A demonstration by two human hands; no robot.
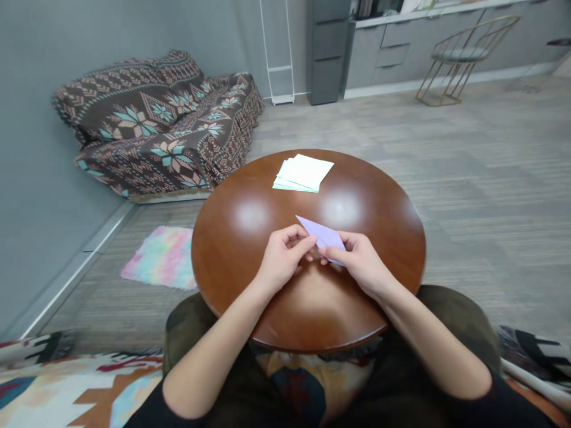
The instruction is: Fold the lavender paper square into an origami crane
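In the head view, a folded, pointed piece of lavender paper [325, 236] is between the person's two hands, over the near half of a round, glossy reddish-brown wooden table [232, 255]. Its long axis runs on a slant: the sharp tip points away and to the left, while the broad end lies back toward the right, close to the palm on that side.

The left hand [283, 252] comes in from the left, its thumb and index finger closed in a pinch on the near edge of the paper, about midway along. The tip reaches out just beyond these fingers, so the left hand is the nearer one to it. The right hand [359, 258] grasps the broad end, the thumb lying across the upper face and the other fingers curled behind and beneath, partly hidden. The fingertips of the two hands are close together at the near edge. Whether the underside of the paper touches the wood or hangs just above it, I cannot tell.

Farther off, beyond the tip, a loose, slightly fanned stack of pale green square paper sheets [307, 171] lies near the table's far rim, well apart from both hands.
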